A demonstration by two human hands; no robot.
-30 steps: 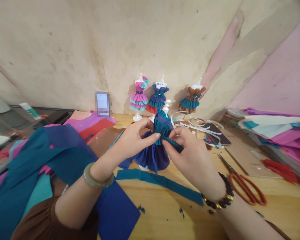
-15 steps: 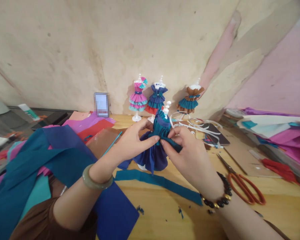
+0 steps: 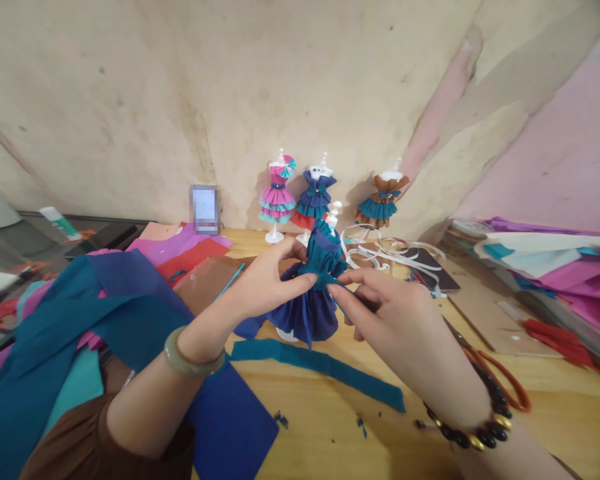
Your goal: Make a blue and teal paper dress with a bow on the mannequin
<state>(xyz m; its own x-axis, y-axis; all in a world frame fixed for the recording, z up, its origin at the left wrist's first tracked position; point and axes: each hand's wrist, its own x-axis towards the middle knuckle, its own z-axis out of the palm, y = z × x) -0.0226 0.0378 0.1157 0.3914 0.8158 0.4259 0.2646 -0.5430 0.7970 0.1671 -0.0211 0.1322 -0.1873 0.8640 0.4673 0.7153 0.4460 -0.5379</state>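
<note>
A miniature dress form (image 3: 335,210) on a white stand wears a pleated teal bodice (image 3: 325,250) and a gathered dark blue skirt (image 3: 300,310). My left hand (image 3: 275,277) is closed around its waist from the left, thumb pressed on the front. My right hand (image 3: 385,303) pinches a teal crepe paper strip (image 3: 329,280) between thumb and fingertips at the right of the waist. The strip lies across the front under my left thumb. Another long teal strip (image 3: 320,367) lies flat on the table before the stand. My other left fingers are hidden behind the form.
Behind stand a pink dress form (image 3: 278,193), a blue one (image 3: 317,190) and a brown one (image 3: 383,197). Orange-handled scissors (image 3: 510,380) lie at right, partly behind my wrist. Colourful paper sheets (image 3: 80,313) cover the left. White cord (image 3: 380,250) lies behind. A phone (image 3: 205,208) leans against the wall.
My right hand has moved right and slightly down, away from the waist, drawing the teal strip's end out flatter. My left hand holds the dress form in the same spot.
</note>
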